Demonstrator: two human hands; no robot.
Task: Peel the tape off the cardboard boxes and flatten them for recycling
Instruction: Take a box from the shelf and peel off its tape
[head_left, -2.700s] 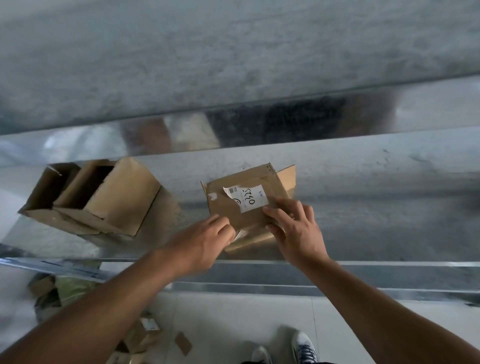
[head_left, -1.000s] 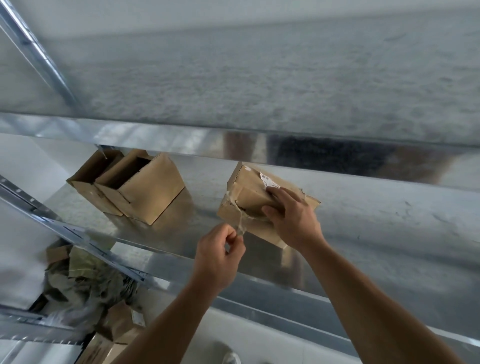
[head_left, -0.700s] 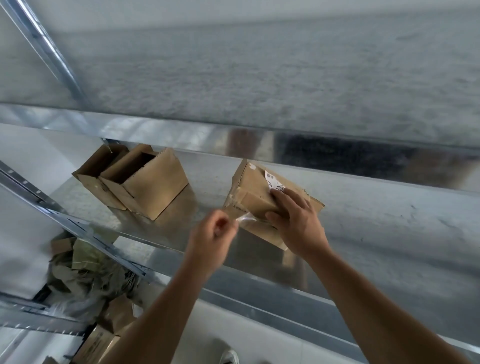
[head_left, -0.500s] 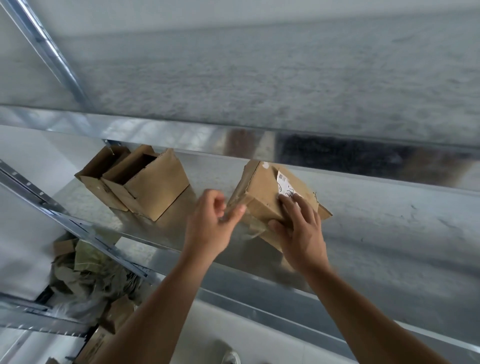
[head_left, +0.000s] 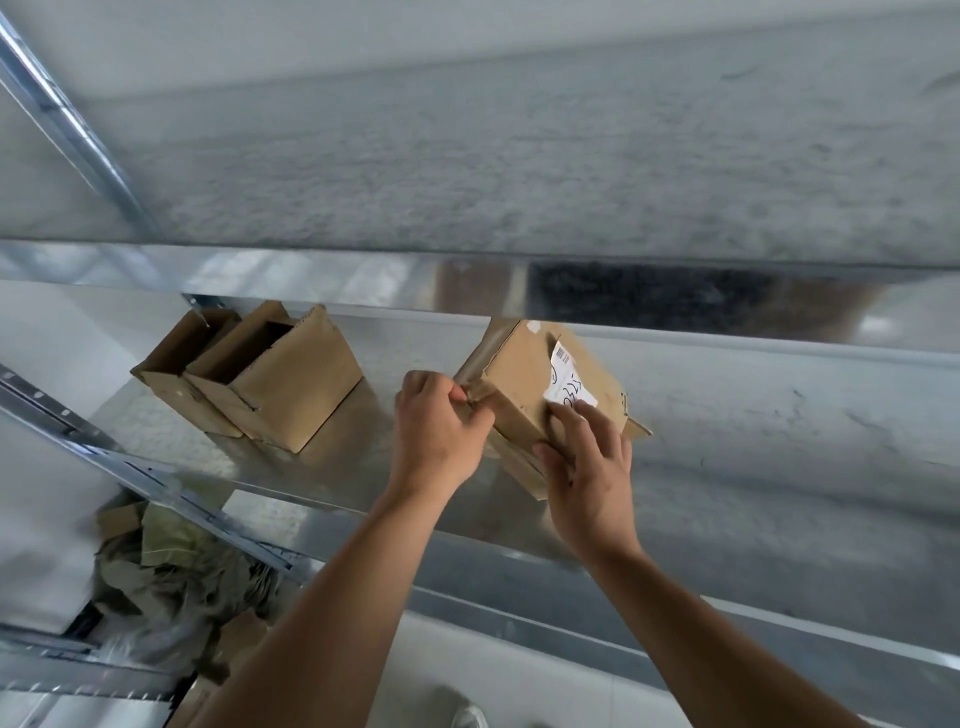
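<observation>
Box (head_left: 519, 384): brown corrugated cardboard, tilted on edge on galvanised metal shelf (head_left: 779, 457). Long axis approx. 10-to-4 o'clock. White handwritten label (head_left: 566, 387) faces up. R hand (head_left: 589, 467) grips box at its 5 o'clock end, fingers over label. L hand (head_left: 436, 431) pinches glossy tape (head_left: 474, 396) at box's 9 o'clock edge. Two open boxes (head_left: 270, 379) at 9 o'clock, well apart.
</observation>
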